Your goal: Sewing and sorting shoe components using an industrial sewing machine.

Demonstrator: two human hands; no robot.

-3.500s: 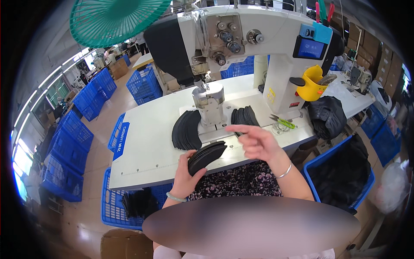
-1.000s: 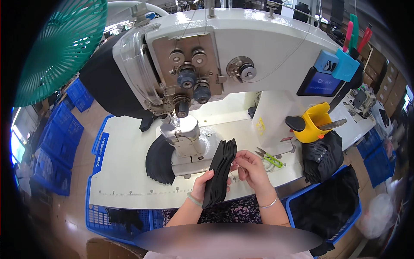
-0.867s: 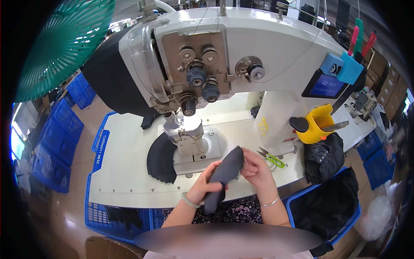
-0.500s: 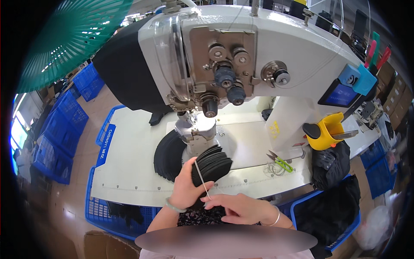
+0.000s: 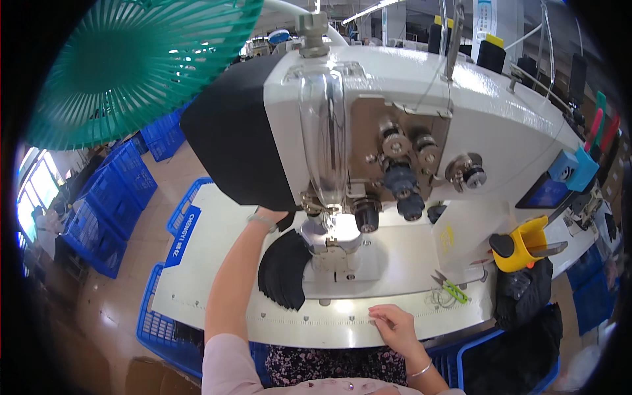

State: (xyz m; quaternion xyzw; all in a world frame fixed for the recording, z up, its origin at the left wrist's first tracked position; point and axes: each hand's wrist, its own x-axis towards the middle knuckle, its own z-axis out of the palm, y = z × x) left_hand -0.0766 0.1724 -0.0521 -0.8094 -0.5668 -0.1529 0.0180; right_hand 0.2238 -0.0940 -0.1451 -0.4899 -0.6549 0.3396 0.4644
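My left hand (image 5: 271, 214) reaches past the sewing machine's black cover (image 5: 230, 131). Its fingers are hidden behind the machine head, so what they touch does not show. By the table's front edge, my right hand (image 5: 395, 327) is loosely bent with some fingers apart, and I see nothing in it. A fanned stack of curved black fabric pieces (image 5: 282, 271) lies on the white table left of the machine's lit needle area (image 5: 336, 230). The bundle with a light band, held earlier, is out of sight.
Green-handled snips (image 5: 453, 289) lie right of my right hand, beside a thin coil. A yellow holder (image 5: 523, 247) stands further right. Blue baskets (image 5: 155, 316) flank the table, one with black cloth (image 5: 513, 355). A green fan (image 5: 118, 72) overhangs the upper left.
My left hand has moved from the table front to behind the machine head, and the banded bundle has left view. My right hand has separated from it. The view has shifted.
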